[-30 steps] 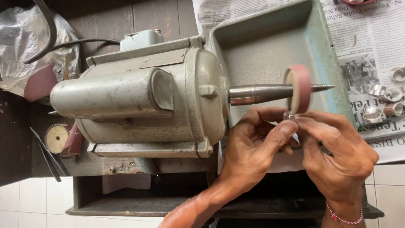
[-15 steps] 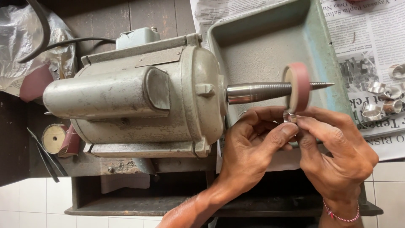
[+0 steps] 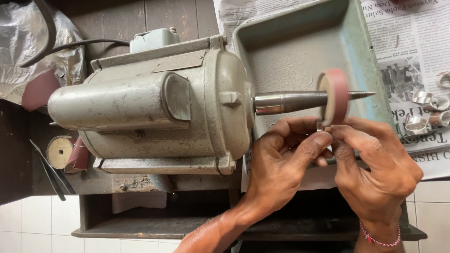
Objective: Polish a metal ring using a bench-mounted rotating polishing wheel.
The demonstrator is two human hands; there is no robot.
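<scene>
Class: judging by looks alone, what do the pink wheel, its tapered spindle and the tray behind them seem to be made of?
Pink wheel: matte, probably rubber or abrasive compound.
Tapered spindle: polished steel, with bright reflections.
Tray: painted metal, its green coat worn and dusty.

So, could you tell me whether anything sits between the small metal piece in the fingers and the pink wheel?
Nothing visible does: both hands pinch the small metal piece right at the lower edge of the pink wheel, with no object between them.

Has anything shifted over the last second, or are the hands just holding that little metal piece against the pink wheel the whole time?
Almost nothing changed. The left hand and right hand stay pinched on the small metal ring at the pink wheel. The motor, tray and loose rings on the newspaper stayed put.
</scene>
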